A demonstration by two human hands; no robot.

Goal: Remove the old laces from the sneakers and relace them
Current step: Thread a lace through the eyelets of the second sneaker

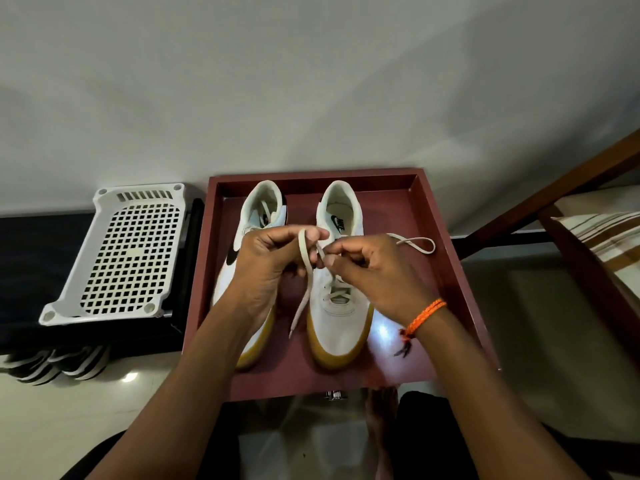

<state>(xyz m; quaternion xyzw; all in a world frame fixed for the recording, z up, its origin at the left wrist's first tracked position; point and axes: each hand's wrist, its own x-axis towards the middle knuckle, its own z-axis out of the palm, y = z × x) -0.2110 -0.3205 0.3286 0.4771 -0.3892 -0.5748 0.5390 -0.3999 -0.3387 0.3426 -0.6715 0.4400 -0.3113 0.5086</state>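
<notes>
Your left hand (pixel 266 258) has its grip curled round a cream lace (pixel 306 271), pinching it near the top between thumb and fingers; your right hand (pixel 367 271) has its grip pinched on the same lace just beside the left fingertips, above the eyelets of the right sneaker (pixel 337 299); the two hands almost touch over the gap between the shoes. From the left grip the flat lace loops over and hangs down toward you, its free tip ending near the toe area between the two shoes; another stretch of lace (pixel 415 244) runs out from behind your right hand and lies in a loop on the tray floor to the right of the shoe; a few crossings of lace sit in the lower eyelets of that right sneaker.

Both sneakers are white with gum-coloured soles; each lies with its long axis running away from you, toe toward you and heel opening toward the wall; they stand side by side, roughly parallel, near but apart. The left sneaker (pixel 256 216) is partly covered by your left hand and forearm; a lace end shows inside its opening.

The pair rests in a dark red tray (pixel 446 258) with raised rims; an orange braided band (pixel 424 317) circles your right wrist; left of the tray a white perforated plastic rack (pixel 121 254) lies flat on a dark surface.
</notes>
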